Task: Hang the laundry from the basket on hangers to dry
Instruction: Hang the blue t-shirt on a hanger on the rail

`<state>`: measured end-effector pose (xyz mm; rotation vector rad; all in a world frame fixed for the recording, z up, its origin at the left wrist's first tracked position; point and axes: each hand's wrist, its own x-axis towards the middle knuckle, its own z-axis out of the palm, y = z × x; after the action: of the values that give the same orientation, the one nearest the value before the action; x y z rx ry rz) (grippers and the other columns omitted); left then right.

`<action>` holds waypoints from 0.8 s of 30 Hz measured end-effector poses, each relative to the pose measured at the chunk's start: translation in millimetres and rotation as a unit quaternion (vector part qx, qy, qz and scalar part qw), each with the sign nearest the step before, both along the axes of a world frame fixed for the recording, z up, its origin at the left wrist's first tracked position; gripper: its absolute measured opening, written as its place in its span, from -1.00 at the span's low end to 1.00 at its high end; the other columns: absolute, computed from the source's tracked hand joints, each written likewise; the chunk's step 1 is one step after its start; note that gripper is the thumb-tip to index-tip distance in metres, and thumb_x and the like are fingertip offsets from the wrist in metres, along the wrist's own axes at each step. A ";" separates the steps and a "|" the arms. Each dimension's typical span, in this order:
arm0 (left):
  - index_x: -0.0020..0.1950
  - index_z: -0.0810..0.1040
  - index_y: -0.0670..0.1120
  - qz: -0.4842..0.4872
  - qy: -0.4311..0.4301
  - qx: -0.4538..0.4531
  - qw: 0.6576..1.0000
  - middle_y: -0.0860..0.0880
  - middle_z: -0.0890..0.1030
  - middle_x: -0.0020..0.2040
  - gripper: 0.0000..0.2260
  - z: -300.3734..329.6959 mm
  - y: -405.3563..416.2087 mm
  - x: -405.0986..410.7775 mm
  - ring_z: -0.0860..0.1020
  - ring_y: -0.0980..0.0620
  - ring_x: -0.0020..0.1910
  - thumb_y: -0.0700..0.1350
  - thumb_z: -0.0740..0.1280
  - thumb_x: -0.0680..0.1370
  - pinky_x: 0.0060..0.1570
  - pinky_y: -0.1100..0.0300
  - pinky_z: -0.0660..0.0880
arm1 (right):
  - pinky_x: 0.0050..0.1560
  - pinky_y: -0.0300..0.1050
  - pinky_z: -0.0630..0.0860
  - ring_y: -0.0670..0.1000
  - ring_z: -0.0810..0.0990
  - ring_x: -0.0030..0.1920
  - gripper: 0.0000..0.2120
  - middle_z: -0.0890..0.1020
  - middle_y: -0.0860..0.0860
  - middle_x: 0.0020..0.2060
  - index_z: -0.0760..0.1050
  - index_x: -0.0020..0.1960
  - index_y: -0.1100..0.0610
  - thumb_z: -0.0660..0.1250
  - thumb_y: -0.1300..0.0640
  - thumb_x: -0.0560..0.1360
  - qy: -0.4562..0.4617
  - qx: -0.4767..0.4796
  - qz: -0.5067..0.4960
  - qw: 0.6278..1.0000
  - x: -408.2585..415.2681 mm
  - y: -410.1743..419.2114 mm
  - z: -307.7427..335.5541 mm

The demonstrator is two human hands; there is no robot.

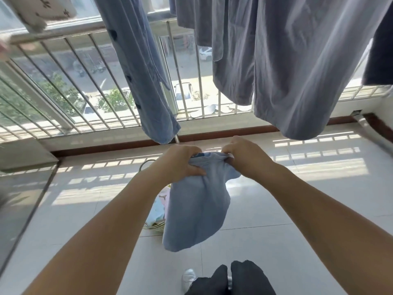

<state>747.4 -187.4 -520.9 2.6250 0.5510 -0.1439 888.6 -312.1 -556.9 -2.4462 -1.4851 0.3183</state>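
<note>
A light blue garment (193, 207) hangs down in front of me, held at its top edge by both hands. My left hand (182, 161) grips the bunched cloth on the left, and my right hand (244, 155) pinches it on the right. Below and behind the garment stands the woven laundry basket (156, 226) on the tiled floor, with pale blue and pink laundry (158, 207) inside; most of it is hidden by the garment. No hanger shows in my hands.
Overhead hang a blue trouser leg (144, 81), grey-blue shirts (287, 71), a dark garment (380, 56) at right and a patterned cloth (42, 11) at top left. A metal window railing (85, 81) runs behind them. My dark-trousered legs (234, 277) and shoes are below.
</note>
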 end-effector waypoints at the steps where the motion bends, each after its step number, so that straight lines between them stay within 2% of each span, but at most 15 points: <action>1: -0.09 0.50 -0.09 0.007 0.002 0.002 1.000 0.02 0.49 -0.24 -0.74 1.2 0.9 -2.5 0.42 0.02 -0.22 0.06 0.44 0.43 -0.24 0.21 0.28 | -0.35 -0.21 0.24 0.10 0.46 -0.19 -0.84 0.34 0.02 -0.18 0.54 -0.14 0.18 0.21 0.17 0.51 0.008 0.009 -0.003 1.000 -1.7 3.5 -0.2; 3: -0.22 0.44 -0.06 0.022 0.002 0.001 1.000 0.05 0.43 -0.33 -0.75 4.1 3.0 -7.9 0.37 0.08 -0.31 0.06 0.43 0.43 -0.33 0.26 0.26 | -0.35 -0.20 0.21 0.09 0.45 -0.16 -0.85 0.36 0.04 -0.16 0.55 -0.10 0.22 0.21 0.22 0.52 0.025 0.035 0.005 0.999 -3.3 9.5 -0.2; 6: -0.09 0.53 -0.16 0.038 0.001 0.010 0.999 0.01 0.47 -0.27 -0.71 4.8 11.3 -17.2 0.41 0.03 -0.24 0.06 0.44 0.43 -0.31 0.33 0.28 | -0.20 -0.29 0.24 0.03 0.47 -0.01 -0.92 0.46 0.05 -0.08 0.56 -0.09 0.22 0.32 0.22 0.46 0.069 0.075 0.031 0.994 -5.3 19.5 0.5; 9: -0.05 0.55 -0.13 0.042 -0.006 0.024 0.999 0.08 0.41 -0.32 -0.74 4.6 23.6 -29.1 0.39 0.03 -0.24 0.03 0.44 0.43 -0.33 0.39 0.24 | -0.24 -0.41 0.28 -0.02 0.43 -0.06 -0.81 0.49 0.03 -0.10 0.50 -0.19 0.13 0.51 0.13 0.33 0.133 0.082 0.059 0.986 -14.9 33.6 8.5; 14: -0.25 0.43 -0.07 0.040 -0.029 0.016 0.999 0.09 0.36 -0.38 -0.74 -1.6 51.3 -48.1 0.34 0.04 -0.31 -0.04 0.50 0.38 -0.37 0.35 0.21 | 0.05 -0.02 0.50 0.09 0.51 0.01 -0.67 0.54 0.13 0.04 0.34 -0.36 0.05 0.52 0.22 0.28 0.204 0.078 0.097 0.971 -38.2 56.1 19.5; 16: -0.33 0.38 -0.03 0.040 -0.025 -0.001 0.999 0.11 0.35 -0.39 -0.71 -5.0 68.3 -55.8 0.34 0.05 -0.31 -0.11 0.52 0.35 -0.34 0.28 0.24 | 0.00 0.00 0.51 0.10 0.54 -0.03 -0.70 0.55 0.13 0.00 0.36 -0.37 0.07 0.47 0.30 0.26 0.245 0.081 0.085 0.962 -44.5 71.3 15.2; 18: -0.40 0.29 0.07 0.039 -0.021 -0.004 0.999 0.11 0.34 -0.41 -0.61 -8.3 86.3 -63.1 0.33 0.03 -0.30 -0.16 0.50 0.35 -0.32 0.19 0.24 | -0.17 -0.04 0.46 0.05 0.49 -0.21 -0.71 0.57 0.09 -0.14 0.36 -0.36 0.04 0.41 0.35 0.24 0.264 0.075 0.073 0.959 -50.0 89.7 11.7; 20: -0.43 0.25 0.08 0.045 -0.015 -0.003 0.999 0.10 0.34 -0.43 -0.59 -14.4 118.3 -72.7 0.33 0.01 -0.32 -0.16 0.48 0.36 -0.32 0.18 0.24 | -0.26 -0.12 0.36 -0.04 0.38 -0.31 -0.70 0.49 0.01 -0.31 0.34 -0.33 0.02 0.35 0.38 0.26 0.280 0.069 0.071 0.955 -58.6 119.0 7.1; 22: -0.43 0.32 0.06 0.052 -0.012 0.005 0.999 0.05 0.38 -0.41 -0.65 -20.0 147.6 -80.6 0.37 -0.02 -0.32 -0.15 0.47 0.37 -0.32 0.18 0.26 | -0.31 -0.21 0.37 -0.06 0.39 -0.34 -0.72 0.47 -0.02 -0.34 0.37 -0.25 0.04 0.32 0.40 0.30 0.294 0.069 0.070 0.951 -66.4 143.6 5.7; 24: -0.31 0.50 -0.08 0.047 -0.016 0.022 0.999 -0.01 0.48 -0.27 -0.84 -24.3 177.4 -87.7 0.46 -0.05 -0.20 -0.15 0.46 0.39 -0.27 0.19 0.31 | -0.35 -0.36 0.40 -0.10 0.46 -0.34 -0.73 0.53 -0.06 -0.31 0.41 -0.13 0.03 0.31 0.38 0.35 0.296 0.058 0.064 0.951 -73.8 170.1 3.7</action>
<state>659.7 -10.0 -545.2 2.6326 0.6734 -0.0606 814.7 -142.0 -553.2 -1.9172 -1.3384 0.8739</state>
